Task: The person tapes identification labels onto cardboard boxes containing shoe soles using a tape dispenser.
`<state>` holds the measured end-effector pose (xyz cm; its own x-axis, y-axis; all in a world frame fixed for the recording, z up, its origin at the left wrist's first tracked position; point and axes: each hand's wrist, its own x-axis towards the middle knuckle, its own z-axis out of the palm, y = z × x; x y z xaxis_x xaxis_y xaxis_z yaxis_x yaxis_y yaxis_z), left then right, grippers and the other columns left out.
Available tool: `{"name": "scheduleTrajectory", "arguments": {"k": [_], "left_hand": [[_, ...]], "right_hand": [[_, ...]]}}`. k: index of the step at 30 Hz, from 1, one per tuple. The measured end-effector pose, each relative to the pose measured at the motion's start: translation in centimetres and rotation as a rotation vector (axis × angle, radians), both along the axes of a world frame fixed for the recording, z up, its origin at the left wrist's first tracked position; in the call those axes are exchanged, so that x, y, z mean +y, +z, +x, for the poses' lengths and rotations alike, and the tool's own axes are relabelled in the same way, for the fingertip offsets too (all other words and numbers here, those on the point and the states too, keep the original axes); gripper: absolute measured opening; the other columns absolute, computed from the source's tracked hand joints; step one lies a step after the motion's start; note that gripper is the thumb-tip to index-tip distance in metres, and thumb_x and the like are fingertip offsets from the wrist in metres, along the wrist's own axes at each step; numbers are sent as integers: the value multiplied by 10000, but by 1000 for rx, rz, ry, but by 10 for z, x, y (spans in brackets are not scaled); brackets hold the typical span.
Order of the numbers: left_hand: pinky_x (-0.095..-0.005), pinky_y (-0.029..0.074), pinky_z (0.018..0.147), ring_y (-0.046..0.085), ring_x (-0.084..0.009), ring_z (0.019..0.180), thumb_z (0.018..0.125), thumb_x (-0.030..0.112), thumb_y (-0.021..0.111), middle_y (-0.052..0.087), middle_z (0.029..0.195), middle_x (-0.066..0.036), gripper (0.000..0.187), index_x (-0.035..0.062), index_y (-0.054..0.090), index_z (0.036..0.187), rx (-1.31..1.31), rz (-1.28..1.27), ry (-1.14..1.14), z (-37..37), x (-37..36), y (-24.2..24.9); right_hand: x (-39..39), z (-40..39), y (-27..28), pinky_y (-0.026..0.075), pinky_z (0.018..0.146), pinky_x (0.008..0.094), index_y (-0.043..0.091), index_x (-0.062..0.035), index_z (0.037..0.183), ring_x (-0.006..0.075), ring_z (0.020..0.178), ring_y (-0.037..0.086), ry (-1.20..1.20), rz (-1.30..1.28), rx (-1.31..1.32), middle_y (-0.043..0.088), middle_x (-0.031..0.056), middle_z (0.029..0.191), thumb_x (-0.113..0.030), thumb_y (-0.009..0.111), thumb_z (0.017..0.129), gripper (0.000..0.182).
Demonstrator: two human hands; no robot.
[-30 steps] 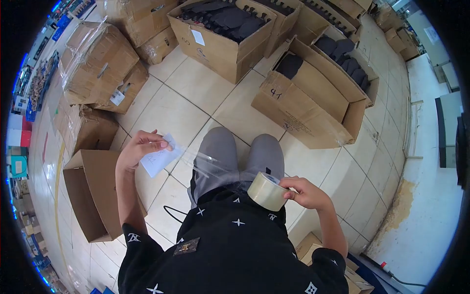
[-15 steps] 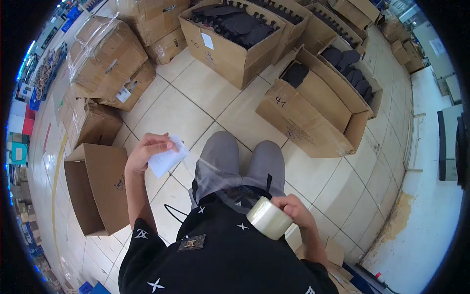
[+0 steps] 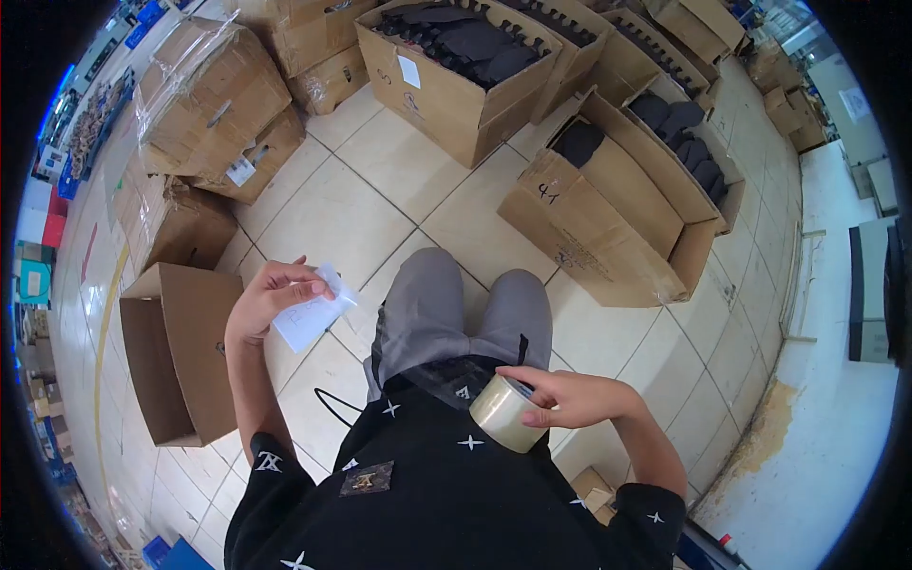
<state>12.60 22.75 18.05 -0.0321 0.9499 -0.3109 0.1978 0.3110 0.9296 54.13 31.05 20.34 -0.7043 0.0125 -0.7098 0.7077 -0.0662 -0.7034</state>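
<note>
My left hand (image 3: pixel 280 296) pinches a white slip of paper (image 3: pixel 306 323) with faint writing on it. Clear tape seems to cling to the paper's upper corner near the fingertips. At my waist, my right hand (image 3: pixel 575 397) is closed around a wide roll of clear packing tape (image 3: pixel 505 415), thumb and fingers on its right side. Whether a strip of tape still runs between roll and paper cannot be made out. Left of my left hand stands an open cardboard box (image 3: pixel 190 351), tipped so its opening faces left.
Ahead to the right, an open carton marked 41 (image 3: pixel 579 233) holds a few dark pieces. Another carton (image 3: pixel 446 104) full of dark pieces stands farther ahead. Taped boxes (image 3: pixel 214 104) are stacked at the left. A white cabinet-like surface (image 3: pixel 836 285) runs along the right.
My right hand has shifted its grip on the tape roll, its elbow swinging outward, and the roll moved slightly left and up. My left hand moved a little left with the paper.
</note>
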Motion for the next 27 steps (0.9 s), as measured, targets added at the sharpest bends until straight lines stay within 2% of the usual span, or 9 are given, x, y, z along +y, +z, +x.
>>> {"name": "scheduleTrajectory", "arguments": {"k": [1,4,7,10,11,14,19,22,27], "left_hand": [[-310,263,1099,557,-112,619,834,218,688,674,677,-34,178,55,755,814,13,-1,-12,-1,0,0],[-302,271,1087,555,-108,644,838,228,693,674,687,-25,174,68,758,818,27,-32,0,-1,-2,5],[-284,349,991,552,-102,681,846,234,696,677,720,-22,173,74,761,836,79,-29,-45,-4,-5,5],[-264,425,851,549,-98,699,858,224,692,683,755,-19,166,76,765,869,100,-28,-105,-7,-15,-3],[-258,444,803,548,-98,701,863,219,689,685,765,-18,163,76,766,882,97,-28,-124,-7,-17,-7],[-235,461,727,556,-88,717,872,218,687,693,786,-24,177,72,767,930,3,-116,-43,-5,-25,-22],[-244,470,763,590,-90,793,860,174,705,715,866,-27,174,60,764,977,-189,-190,-98,-4,-35,-64],[-260,477,791,610,-102,849,856,149,716,722,942,-30,196,48,750,1020,-200,-217,-167,4,-32,-86],[-263,465,848,596,-92,923,879,123,699,704,1041,-20,298,56,693,1169,-326,-254,-197,25,-18,-115]], "right_hand": [[0,-10,4,477,825,295,357,-59,1456,174,942,630,37,8,-64,672,146,1035,-358,598,958,629],[-15,-28,-21,501,844,384,368,-16,1425,273,994,659,-109,158,-107,673,189,1082,-423,573,952,657],[-12,-28,-37,460,938,381,352,-22,1444,275,1120,603,-85,180,154,610,178,1247,-402,569,944,664],[2,-25,-50,402,1023,367,354,-58,1461,248,1235,521,2,-41,366,517,147,1388,-374,569,929,655],[4,-26,-49,380,1048,349,389,-73,1453,217,1257,489,-29,-165,309,496,106,1415,-322,571,911,624],[8,-28,-47,380,1046,334,434,-68,1427,202,1235,497,-6,-242,258,509,107,1396,-267,571,885,593],[13,-26,-29,408,1005,322,451,-65,1411,193,1175,532,51,-129,334,521,112,1381,-243,557,884,567],[16,-30,-2,417,998,325,427,-61,1423,210,1177,540,92,-99,177,528,126,1372,-247,562,896,576],[16,-26,16,463,817,315,418,-84,1436,202,932,587,85,78,152,602,139,1206,-308,580,903,601]]}}
